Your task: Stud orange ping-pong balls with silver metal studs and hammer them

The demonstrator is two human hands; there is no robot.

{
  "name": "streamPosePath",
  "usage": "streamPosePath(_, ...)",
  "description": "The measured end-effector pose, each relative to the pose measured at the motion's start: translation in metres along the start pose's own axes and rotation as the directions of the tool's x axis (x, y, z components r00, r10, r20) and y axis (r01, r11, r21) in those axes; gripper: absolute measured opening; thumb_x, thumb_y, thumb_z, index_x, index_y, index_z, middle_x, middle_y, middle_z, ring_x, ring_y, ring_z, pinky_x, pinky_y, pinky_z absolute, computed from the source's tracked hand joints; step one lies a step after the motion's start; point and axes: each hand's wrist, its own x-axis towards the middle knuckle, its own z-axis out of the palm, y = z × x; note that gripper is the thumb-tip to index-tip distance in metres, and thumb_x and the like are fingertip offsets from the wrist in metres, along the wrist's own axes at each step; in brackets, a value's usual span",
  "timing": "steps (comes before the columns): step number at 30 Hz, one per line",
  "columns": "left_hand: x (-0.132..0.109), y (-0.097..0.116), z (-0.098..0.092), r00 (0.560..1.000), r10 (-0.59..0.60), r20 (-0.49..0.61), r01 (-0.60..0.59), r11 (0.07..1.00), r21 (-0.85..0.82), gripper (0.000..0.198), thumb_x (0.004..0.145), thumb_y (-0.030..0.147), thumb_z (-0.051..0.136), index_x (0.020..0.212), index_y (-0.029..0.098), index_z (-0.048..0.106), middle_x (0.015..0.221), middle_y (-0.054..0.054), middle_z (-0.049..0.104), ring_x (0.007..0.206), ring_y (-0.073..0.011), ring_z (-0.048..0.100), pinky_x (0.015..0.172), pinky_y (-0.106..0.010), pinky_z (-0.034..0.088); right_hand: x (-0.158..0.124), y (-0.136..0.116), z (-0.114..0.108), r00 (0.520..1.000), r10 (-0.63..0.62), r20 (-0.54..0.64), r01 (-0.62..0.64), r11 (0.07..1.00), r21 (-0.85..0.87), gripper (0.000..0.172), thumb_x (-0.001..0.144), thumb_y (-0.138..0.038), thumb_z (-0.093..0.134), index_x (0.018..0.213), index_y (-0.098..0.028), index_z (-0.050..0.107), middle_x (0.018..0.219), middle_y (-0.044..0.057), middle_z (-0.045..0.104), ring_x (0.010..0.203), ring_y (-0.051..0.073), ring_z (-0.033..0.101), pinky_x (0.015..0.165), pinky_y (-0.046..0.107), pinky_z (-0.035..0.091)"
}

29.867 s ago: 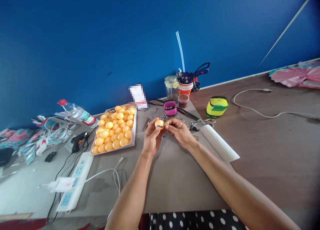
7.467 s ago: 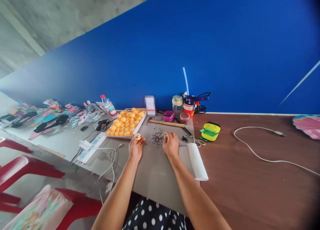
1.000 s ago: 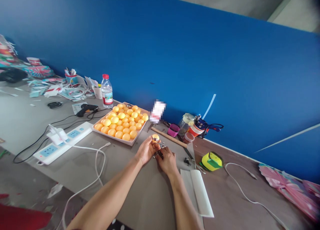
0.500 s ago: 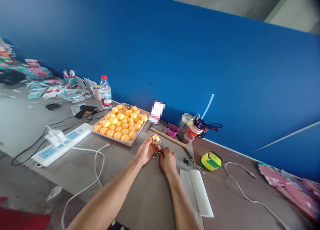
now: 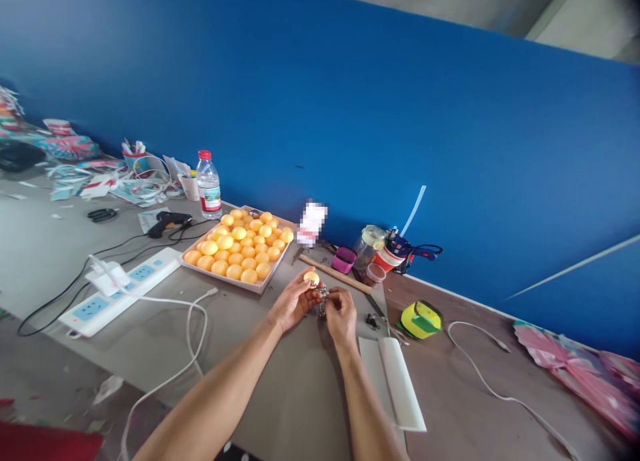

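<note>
My left hand is closed around an orange ping-pong ball, which has a shiny silvery patch on its lower side. Close beside it, my right hand has its thumb and fingers pinched together over small silvery metal bits. Whether these bits form a chain or lie loose I cannot tell. What sits between the right fingertips is too small to name. Just left of my hands, a shallow box holds many orange ping-pong balls.
A wooden stick, a purple cup and a glass jar lie beyond my hands. Right are white paper and a yellow-green object. Left are a power strip, a glue gun and a water bottle.
My right hand has risen slightly, its fingers now pinched near the ball, and more silvery bits show beneath. The left hand keeps hold of the ball. The view has shifted a little.
</note>
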Motion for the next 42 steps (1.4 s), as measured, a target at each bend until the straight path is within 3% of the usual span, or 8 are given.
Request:
streamPosePath(6, 0.0, -0.001, 0.001, 1.0, -0.023, -0.019, 0.024, 0.998, 0.05, 0.024, 0.077, 0.027, 0.063, 0.095, 0.014, 0.052, 0.083, -0.007, 0.063, 0.062, -0.0094, 0.06, 0.065, -0.023, 0.048, 0.0, -0.011, -0.004, 0.98, 0.201, 0.001, -0.201, 0.976, 0.089, 0.006, 0.064, -0.02, 0.048, 0.063, -0.018, 0.053, 0.082, 0.004, 0.065, 0.069, 0.015, 0.057, 0.064, 0.026, 0.042)
streamPosePath(11, -0.001, -0.001, 0.002, 0.999, -0.023, -0.023, 0.024, 0.998, 0.062, 0.027, 0.076, 0.028, 0.065, 0.097, 0.016, 0.052, 0.083, -0.007, 0.064, 0.063, -0.0101, 0.061, 0.065, -0.024, 0.048, 0.002, -0.014, -0.002, 0.953, 0.302, -0.005, -0.291, 0.923, 0.253, 0.007, 0.063, -0.018, 0.047, 0.065, -0.018, 0.054, 0.063, -0.001, 0.06, 0.054, 0.011, 0.049, 0.051, 0.023, 0.037)
streamPosePath(14, -0.002, 0.0, 0.004, 0.999, -0.025, -0.025, 0.027, 0.998, 0.062, 0.03, 0.074, 0.028, 0.066, 0.097, 0.015, 0.052, 0.082, -0.007, 0.064, 0.062, -0.0104, 0.061, 0.064, -0.023, 0.048, 0.002, -0.012, 0.001, 0.932, 0.36, 0.046, -0.337, 0.81, 0.48, 0.005, 0.066, -0.02, 0.051, 0.071, -0.019, 0.05, 0.057, -0.006, 0.053, 0.044, 0.007, 0.039, 0.042, 0.02, 0.028)
streamPosePath(17, -0.001, -0.001, 0.005, 0.999, -0.027, -0.03, 0.029, 0.998, 0.057, 0.032, 0.073, 0.028, 0.067, 0.098, 0.015, 0.053, 0.081, -0.006, 0.064, 0.062, -0.0109, 0.061, 0.063, -0.023, 0.048, 0.002, -0.011, 0.004, 0.929, 0.359, 0.089, -0.328, 0.687, 0.648, 0.015, 0.067, -0.025, 0.06, 0.072, -0.02, 0.048, 0.055, -0.008, 0.05, 0.041, 0.005, 0.035, 0.041, 0.019, 0.025)
streamPosePath(22, -0.001, -0.003, 0.004, 1.0, -0.011, -0.005, 0.011, 0.997, 0.072, 0.032, 0.075, 0.029, 0.066, 0.101, 0.015, 0.053, 0.082, -0.006, 0.064, 0.062, -0.0106, 0.061, 0.064, -0.023, 0.048, 0.005, -0.016, 0.002, 0.917, 0.34, 0.209, -0.372, 0.542, 0.753, 0.018, 0.065, -0.028, 0.068, 0.07, -0.017, 0.055, 0.054, -0.006, 0.053, 0.047, 0.006, 0.044, 0.051, 0.02, 0.037)
streamPosePath(28, -0.002, -0.001, 0.005, 0.999, -0.019, -0.027, 0.02, 0.998, 0.064, 0.03, 0.076, 0.028, 0.064, 0.1, 0.015, 0.053, 0.084, -0.006, 0.064, 0.065, -0.0111, 0.062, 0.068, -0.025, 0.049, 0.009, -0.015, -0.001, 0.849, 0.419, 0.321, -0.479, 0.356, 0.803, 0.017, 0.058, -0.015, 0.067, 0.074, -0.017, 0.061, 0.067, -0.002, 0.063, 0.059, 0.01, 0.058, 0.062, 0.024, 0.047)
streamPosePath(32, -0.001, -0.001, 0.003, 1.0, -0.013, -0.019, 0.015, 0.998, 0.061, 0.028, 0.077, 0.028, 0.063, 0.099, 0.015, 0.052, 0.085, -0.007, 0.064, 0.064, -0.0108, 0.062, 0.067, -0.024, 0.05, 0.009, -0.009, 0.001, 0.832, 0.442, 0.334, -0.506, 0.362, 0.783, 0.016, 0.058, -0.013, 0.063, 0.073, -0.018, 0.061, 0.068, -0.001, 0.066, 0.066, 0.013, 0.062, 0.068, 0.027, 0.05)
streamPosePath(42, -0.001, -0.001, 0.004, 1.0, -0.02, -0.007, 0.021, 0.998, 0.054, 0.03, 0.077, 0.028, 0.063, 0.102, 0.015, 0.052, 0.085, -0.009, 0.064, 0.065, -0.0112, 0.063, 0.068, -0.024, 0.05, 0.009, 0.0, 0.001, 0.843, 0.444, 0.303, -0.48, 0.368, 0.796, 0.015, 0.061, -0.016, 0.065, 0.075, -0.017, 0.06, 0.066, -0.002, 0.064, 0.059, 0.01, 0.06, 0.065, 0.026, 0.05)
